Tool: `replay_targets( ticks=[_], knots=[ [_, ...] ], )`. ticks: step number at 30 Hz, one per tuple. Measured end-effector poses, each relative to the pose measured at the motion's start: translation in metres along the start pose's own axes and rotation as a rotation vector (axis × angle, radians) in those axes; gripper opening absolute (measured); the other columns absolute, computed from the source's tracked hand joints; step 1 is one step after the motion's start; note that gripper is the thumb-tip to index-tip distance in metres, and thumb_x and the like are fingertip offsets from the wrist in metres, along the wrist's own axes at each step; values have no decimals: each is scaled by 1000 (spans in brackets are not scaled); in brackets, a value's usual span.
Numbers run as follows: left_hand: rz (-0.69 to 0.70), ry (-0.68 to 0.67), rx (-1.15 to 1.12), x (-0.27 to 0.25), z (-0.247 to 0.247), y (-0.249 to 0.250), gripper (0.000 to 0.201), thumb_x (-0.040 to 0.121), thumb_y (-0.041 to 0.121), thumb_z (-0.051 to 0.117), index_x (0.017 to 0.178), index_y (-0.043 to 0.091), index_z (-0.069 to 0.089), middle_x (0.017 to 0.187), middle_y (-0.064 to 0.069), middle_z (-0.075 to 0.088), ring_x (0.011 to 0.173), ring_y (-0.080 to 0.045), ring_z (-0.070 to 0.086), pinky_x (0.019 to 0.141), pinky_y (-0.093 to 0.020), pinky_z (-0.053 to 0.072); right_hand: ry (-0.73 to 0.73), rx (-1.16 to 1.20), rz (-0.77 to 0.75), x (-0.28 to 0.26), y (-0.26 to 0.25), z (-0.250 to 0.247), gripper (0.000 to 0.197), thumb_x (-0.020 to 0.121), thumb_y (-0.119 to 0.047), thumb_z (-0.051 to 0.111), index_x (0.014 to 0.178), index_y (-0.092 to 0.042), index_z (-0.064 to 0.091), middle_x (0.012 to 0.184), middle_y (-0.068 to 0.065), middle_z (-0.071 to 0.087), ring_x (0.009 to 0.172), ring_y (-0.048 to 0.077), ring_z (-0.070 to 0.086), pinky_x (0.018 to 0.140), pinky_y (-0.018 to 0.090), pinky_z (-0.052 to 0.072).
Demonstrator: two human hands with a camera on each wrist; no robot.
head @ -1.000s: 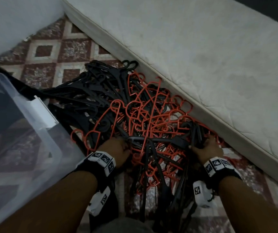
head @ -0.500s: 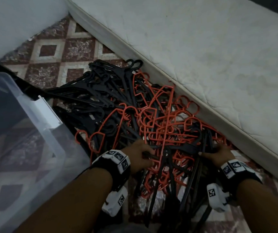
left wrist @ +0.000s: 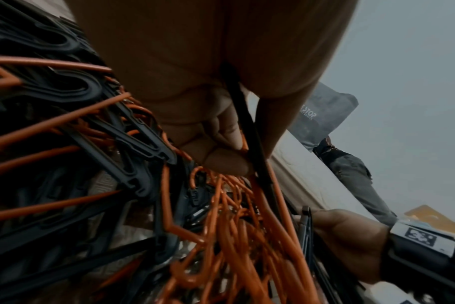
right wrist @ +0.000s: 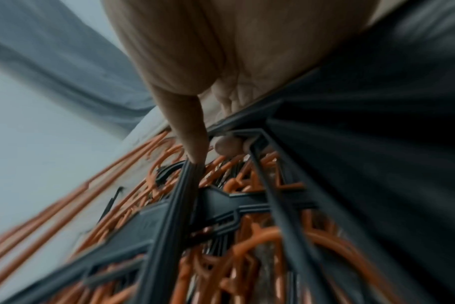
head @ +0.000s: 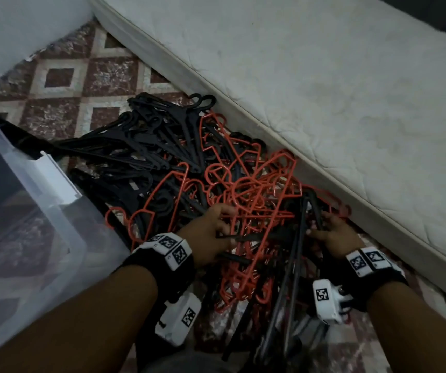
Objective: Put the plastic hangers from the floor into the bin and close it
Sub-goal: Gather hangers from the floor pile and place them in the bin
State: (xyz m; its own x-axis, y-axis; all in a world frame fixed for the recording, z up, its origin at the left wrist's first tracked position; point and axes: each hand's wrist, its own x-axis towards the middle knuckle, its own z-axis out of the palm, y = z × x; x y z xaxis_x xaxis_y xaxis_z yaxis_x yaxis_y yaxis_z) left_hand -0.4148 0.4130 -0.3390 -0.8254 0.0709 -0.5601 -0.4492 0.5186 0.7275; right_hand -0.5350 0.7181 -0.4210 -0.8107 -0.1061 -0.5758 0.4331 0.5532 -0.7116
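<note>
A tangled pile of black and orange-red plastic hangers (head: 216, 173) lies on the patterned floor between the clear bin (head: 41, 211) on the left and a mattress. My left hand (head: 211, 230) grips a bunch of orange and black hangers (left wrist: 247, 205) at the near side of the pile, fingers curled round them. My right hand (head: 329, 232) grips black hangers (right wrist: 190, 205) at the pile's right edge, thumb and fingers round the bars. The bunch hangs raised between both hands. The bin stands open, with its white latch (head: 54, 181) facing the pile.
A white mattress (head: 324, 90) runs diagonally along the right, close against the pile. Patterned brown and cream floor (head: 81, 84) shows at upper left. A white wall (head: 14, 30) fills the top left corner. My knees lie below the hangers.
Both hands have closed in on the bunch and lifted it toward me; the left hand slid right into the orange hangers. The view shifted slightly.
</note>
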Motion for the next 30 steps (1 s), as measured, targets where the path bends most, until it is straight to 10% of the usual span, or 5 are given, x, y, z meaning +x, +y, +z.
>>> replay_targets(
  ticks=[5,9,14,22,30],
  knots=[
    [-176,-65,273,-1,-3,-23,60,91,32,64,143,24,34,118,0,65,103,-20,63,88,-33,51,-109,-242,-64,-12,-13,22,46,76,-2,78,118,-8,61,104,15,70,90,27,68,81,29,55],
    [-255,-55,360,-3,7,-37,50,92,21,59,138,20,41,125,-7,62,107,-26,61,90,-31,50,-215,-271,-180,-18,-22,42,65,70,-11,83,126,-22,51,123,10,64,98,15,62,80,6,46],
    [-248,-37,412,-2,11,-40,73,90,25,63,151,21,23,130,-10,58,111,-28,61,91,-34,50,-245,-707,-241,-12,-33,54,122,61,-31,86,155,-36,9,142,11,48,125,32,51,104,43,45],
    [-276,-125,330,-1,15,-39,93,84,41,70,153,27,10,132,-6,57,108,-24,62,87,-32,52,-102,-868,-109,4,-57,71,65,80,-32,71,137,-23,43,116,10,66,100,31,64,88,40,55],
    [-194,-77,198,-8,0,-32,48,88,40,66,128,31,40,121,1,62,103,-21,63,91,-40,52,-28,-734,-128,-10,-61,58,36,82,-34,65,116,-26,60,87,2,67,77,28,62,67,31,50]
  ],
)
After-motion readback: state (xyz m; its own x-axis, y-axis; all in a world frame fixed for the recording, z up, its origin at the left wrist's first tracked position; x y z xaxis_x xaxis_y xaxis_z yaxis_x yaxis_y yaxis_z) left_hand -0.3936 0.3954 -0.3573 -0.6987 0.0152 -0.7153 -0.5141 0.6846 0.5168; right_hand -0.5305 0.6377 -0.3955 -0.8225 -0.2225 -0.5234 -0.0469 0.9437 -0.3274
